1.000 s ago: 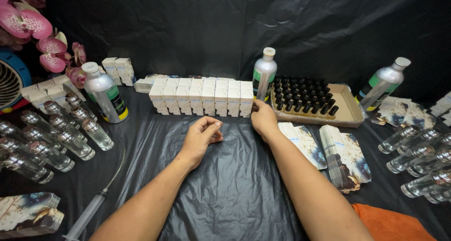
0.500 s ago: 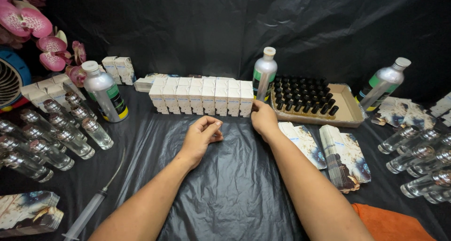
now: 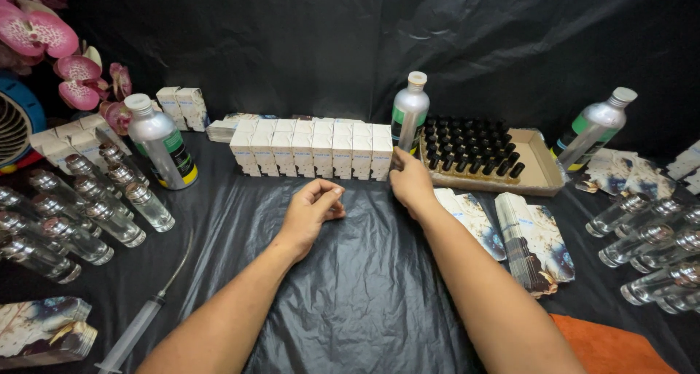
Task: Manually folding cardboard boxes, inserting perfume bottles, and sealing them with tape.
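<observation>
Touching the end of the row of white cartons, the right hand holds nothing, fingers loosely spread; the left hand rests curled and empty on the black surface. Squaring the row probably wants gentle pushing, clear of the silver bottle.

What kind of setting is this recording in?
Probably a small home or workshop packing bench for bottled liquids: a row of small white boxes, clear glass vials laid out on black plastic sheeting, and a tray of black caps.
</observation>
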